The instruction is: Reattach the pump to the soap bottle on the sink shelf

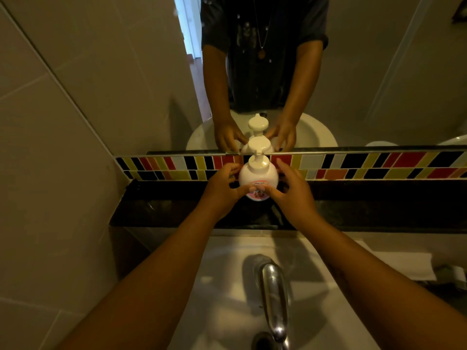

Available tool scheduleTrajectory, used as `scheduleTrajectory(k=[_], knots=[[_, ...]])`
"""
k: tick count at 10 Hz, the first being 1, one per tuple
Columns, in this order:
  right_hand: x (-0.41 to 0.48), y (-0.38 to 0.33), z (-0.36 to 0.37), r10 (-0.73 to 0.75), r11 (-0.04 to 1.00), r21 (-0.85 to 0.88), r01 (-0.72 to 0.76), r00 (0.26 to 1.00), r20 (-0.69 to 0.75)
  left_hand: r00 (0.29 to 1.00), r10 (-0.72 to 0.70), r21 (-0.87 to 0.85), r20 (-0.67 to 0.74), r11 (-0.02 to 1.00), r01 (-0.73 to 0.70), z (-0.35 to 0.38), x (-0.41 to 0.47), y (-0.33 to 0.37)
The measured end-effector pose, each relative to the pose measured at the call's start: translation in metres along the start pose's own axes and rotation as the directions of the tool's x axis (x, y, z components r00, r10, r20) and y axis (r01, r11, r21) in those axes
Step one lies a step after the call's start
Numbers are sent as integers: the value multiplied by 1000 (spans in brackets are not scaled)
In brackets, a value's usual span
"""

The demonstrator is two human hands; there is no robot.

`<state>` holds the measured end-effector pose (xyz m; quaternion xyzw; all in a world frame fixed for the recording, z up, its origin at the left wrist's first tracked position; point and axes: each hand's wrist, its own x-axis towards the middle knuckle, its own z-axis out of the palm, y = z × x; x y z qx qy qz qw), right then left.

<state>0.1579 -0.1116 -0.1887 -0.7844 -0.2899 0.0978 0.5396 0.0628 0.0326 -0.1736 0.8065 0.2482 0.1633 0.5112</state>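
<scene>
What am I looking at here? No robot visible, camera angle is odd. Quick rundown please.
No robot: one wide-angle camera worn on a person's head, looking down at their bare hands. The left hand and right hand cup a white soap bottle standing on a dark shelf behind the sink. Its pump is on top; whether it is screwed tight cannot be told. The faucet is nearest the camera. Above the coloured tile strip, a mirror repeats the person, hands and bottle.

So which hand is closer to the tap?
Right hand, narrowly. Both hands are up at the soap bottle on the shelf, left hand opposite; the tap sits below.
</scene>
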Motion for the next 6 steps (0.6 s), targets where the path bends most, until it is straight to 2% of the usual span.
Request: scheduleTrajectory(k=[1, 2, 3, 4, 5, 6], knots=[[-8, 10, -12, 65, 984, -160, -76, 995, -74, 997, 37, 157, -68, 987, -26, -7, -11, -5], [-17, 22, -24, 113, 883, -441, -159, 985, -128, 986, 30, 395, -163, 918, 38, -10, -24, -20], [-24, 40, -33, 106, 751, -640, -163, 986, -127, 980, 29, 614, -197, 783, 101, -11, -34, -37], [-32, 48, -41, 172, 661, -723, -199, 979, -111, 984, -59, 719, -170, 676, 165, -10, -40, -51], [-38, 53, -42, 176, 626, -757, -188, 980, -97, 985, -66, 743, -157, 649, 162, -10, -44, -59], [-37, 50, -43, 187, 673, -710, -206, 977, -107, 985, -71, 746, -160, 645, 168, -9, -46, -61]])
